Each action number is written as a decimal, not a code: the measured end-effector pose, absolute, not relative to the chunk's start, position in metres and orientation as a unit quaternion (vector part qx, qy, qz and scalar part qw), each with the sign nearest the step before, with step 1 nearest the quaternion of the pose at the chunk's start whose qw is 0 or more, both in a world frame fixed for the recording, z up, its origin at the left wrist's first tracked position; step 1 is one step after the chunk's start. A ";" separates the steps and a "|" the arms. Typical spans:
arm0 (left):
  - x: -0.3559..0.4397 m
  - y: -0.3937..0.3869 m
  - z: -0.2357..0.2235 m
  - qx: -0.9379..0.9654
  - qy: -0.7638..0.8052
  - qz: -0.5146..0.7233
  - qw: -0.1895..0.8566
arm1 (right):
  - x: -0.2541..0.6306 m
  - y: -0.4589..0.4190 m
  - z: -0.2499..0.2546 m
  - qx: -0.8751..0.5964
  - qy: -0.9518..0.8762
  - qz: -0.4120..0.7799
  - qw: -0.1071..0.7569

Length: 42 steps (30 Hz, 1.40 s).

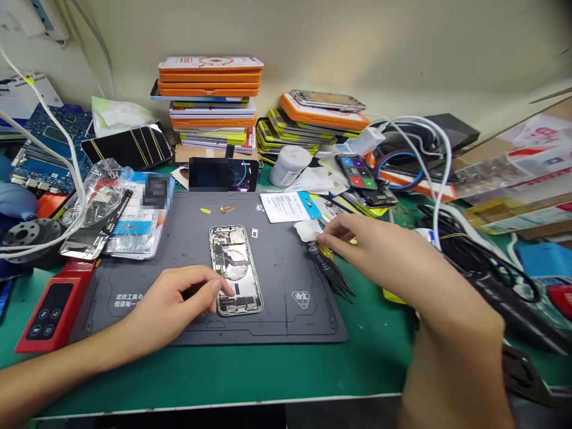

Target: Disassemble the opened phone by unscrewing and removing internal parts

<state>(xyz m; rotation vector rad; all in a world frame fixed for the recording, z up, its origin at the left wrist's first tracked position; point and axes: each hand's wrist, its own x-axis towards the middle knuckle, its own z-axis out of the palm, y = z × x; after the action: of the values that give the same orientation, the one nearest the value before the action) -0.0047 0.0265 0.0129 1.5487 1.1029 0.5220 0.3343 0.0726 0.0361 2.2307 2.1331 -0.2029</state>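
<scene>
An opened phone body [250,271] lies on the dark grey work mat [179,328], its inner parts showing. My left hand [179,298] rests at its lower left. The index finger reaches onto the phone's lower part; the other fingers bend loosely with nothing visible in them. Further right, my right hand [346,238] is beside a bundle of black tweezers [328,268] and a white piece [308,229]. Its thumb and fingertips come together at the bundle's upper end; what lies between them is hidden. A small SIM tray [254,233] sits right of the phone's top.
Two small parts, a yellow strip [205,210] and a copper-coloured flex piece [227,209], lie toward the mat's back. Behind stand a white roll [290,165] and stacked orange boxes [210,77]. A red device [56,310] is at left; black cables [473,268] crowd the right.
</scene>
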 end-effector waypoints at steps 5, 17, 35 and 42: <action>-0.005 0.026 0.014 0.661 0.466 0.214 0.547 | 0.343 0.070 0.037 0.689 0.714 -0.115 0.044; -0.005 0.026 0.012 0.672 0.460 0.218 0.538 | 0.339 0.059 0.028 0.570 0.808 -0.148 -0.012; -0.007 0.028 0.010 0.580 0.459 0.292 0.606 | 0.247 0.044 -0.002 0.452 0.765 -0.183 -0.421; -0.005 0.029 0.010 0.585 0.457 0.291 0.604 | 0.242 0.039 -0.014 0.373 0.757 -0.154 -0.514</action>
<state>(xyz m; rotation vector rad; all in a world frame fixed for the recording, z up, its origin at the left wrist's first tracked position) -0.0052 0.0286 0.0105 1.3539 1.0570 0.6727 0.2424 0.0388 -0.0137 1.8355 3.7249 -0.7565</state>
